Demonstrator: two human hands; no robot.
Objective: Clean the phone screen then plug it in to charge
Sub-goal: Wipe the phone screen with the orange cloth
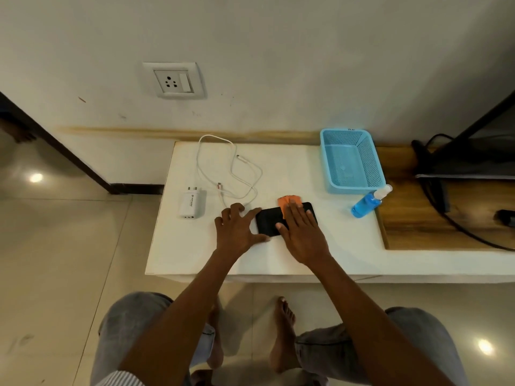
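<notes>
Glossy black flat phone (269, 222); orange cloth (287, 203) folded over its far edge. White desk (320, 246), wood-grain brown along its right end. White boxy charger (191, 205), dark lettering on its face. White looped cable (232, 174). Light blue perforated plastic basket (349, 160). Blue liquid in a clear, white-capped bottle (367, 203). White wall socket (174, 80).

Single head-worn wide-angle view, steeply downward onto a near white table (278, 260), seemingly from standing height.
</notes>
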